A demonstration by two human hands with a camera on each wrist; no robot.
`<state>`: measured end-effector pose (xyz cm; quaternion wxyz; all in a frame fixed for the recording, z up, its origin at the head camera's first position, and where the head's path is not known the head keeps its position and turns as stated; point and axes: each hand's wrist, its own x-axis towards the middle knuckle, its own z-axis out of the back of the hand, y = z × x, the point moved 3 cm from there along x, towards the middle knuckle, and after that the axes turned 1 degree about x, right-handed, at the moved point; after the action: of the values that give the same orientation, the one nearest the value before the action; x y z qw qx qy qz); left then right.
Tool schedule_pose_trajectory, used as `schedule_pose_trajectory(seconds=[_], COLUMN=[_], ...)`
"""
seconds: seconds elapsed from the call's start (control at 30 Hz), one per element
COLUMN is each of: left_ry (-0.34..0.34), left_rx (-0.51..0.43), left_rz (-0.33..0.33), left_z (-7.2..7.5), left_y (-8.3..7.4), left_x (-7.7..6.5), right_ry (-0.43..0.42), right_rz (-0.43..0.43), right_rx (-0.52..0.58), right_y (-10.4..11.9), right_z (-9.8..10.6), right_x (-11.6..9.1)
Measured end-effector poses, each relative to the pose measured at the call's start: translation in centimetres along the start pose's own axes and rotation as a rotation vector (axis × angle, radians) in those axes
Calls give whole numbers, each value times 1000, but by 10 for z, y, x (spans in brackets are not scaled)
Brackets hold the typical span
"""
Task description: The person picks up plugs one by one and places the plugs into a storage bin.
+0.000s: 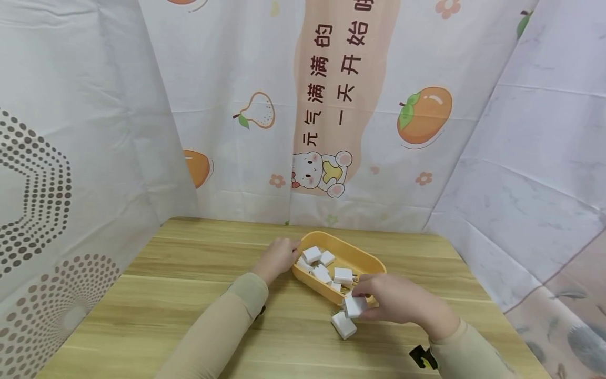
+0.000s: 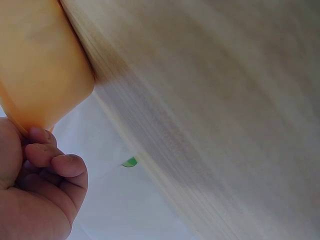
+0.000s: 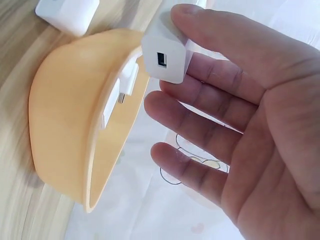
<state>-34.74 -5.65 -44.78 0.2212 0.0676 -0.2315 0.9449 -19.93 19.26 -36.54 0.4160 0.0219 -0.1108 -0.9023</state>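
Note:
A yellow-orange oval tray (image 1: pixel 352 253) holds several white USB chargers (image 1: pixel 343 275), mostly heaped toward its left end. My left hand (image 1: pixel 279 256) grips the tray's left rim; in the left wrist view the thumb and curled fingers (image 2: pixel 68 165) pinch its edge. Over the near right rim, my right hand (image 1: pixel 397 299) pinches one white charger (image 1: pixel 355 307) between thumb and fingers. The right wrist view shows the USB port on this charger (image 3: pixel 165 55), with the other fingers spread loosely. Another charger (image 1: pixel 344 326) lies on the table just outside the tray, below the held one.
The wood-grain table (image 1: pixel 189 295) extends around the tray on all sides. A printed curtain (image 1: pixel 236 158) hangs behind its far edge, with more cloth at left (image 1: pixel 118 131) and right (image 1: pixel 530 184). A black strap piece (image 1: pixel 423 357) sits near the right wrist.

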Motion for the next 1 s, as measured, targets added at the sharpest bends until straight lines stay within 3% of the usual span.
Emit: schedule_pose_trajectory(seconds=[0.17, 0.53, 1.0], left_ry=[0, 2, 7], left_rx=[-8, -28, -33], left_rz=[0, 11, 11], left_z=[0, 1, 1], left_y=[-1, -1, 0], left_x=[0, -1, 0], right_ry=[-12, -27, -16], right_rz=[-66, -108, -126], right_rx=[-19, -1, -22], right_y=[-12, -44, -49], right_z=[4, 6, 7], right_x=[6, 19, 20])
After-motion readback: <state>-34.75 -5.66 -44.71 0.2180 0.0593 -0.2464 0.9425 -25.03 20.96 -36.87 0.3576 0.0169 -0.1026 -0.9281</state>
